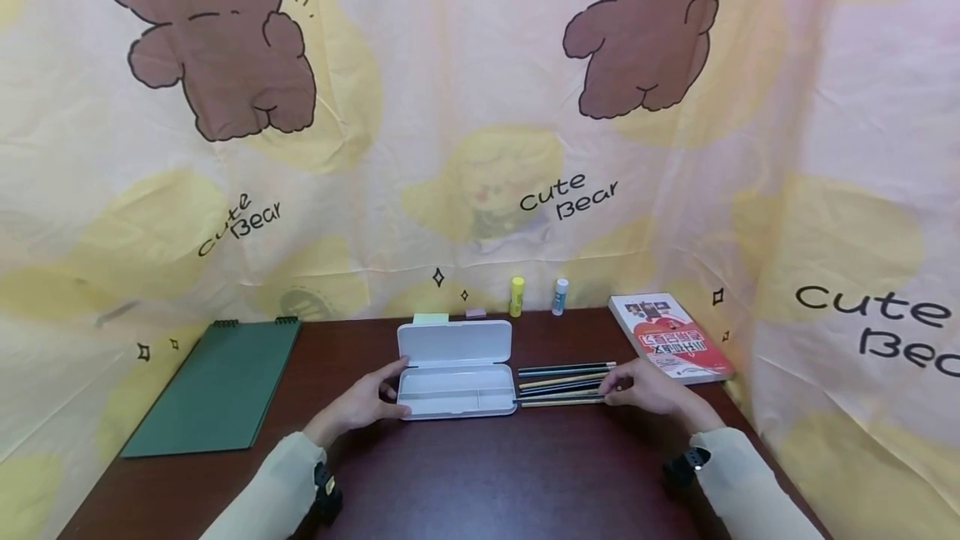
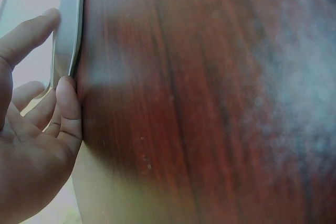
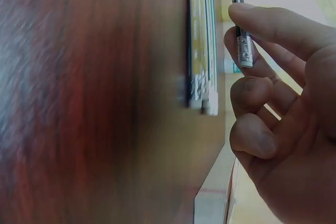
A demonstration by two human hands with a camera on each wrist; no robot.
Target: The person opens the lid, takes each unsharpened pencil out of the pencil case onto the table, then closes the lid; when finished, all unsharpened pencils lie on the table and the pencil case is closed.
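On the table lies an open white pencil case, its lid tipped back and its divided tray holding nothing visible. My left hand grips the case's left end, thumb near the front corner and a finger by the hinge. In the left wrist view, fingertips lie along the case's edge. To the right of the case, several pencils lie side by side. My right hand pinches one pencil between thumb and index finger, near its eraser end. In the right wrist view it shows apart from the other pencils.
A green spiral-bound pad lies at the left. Behind the case stand a yellow glue stick and a blue-and-white one, beside a small pink block and a pale green one. A red-and-white book lies back right.
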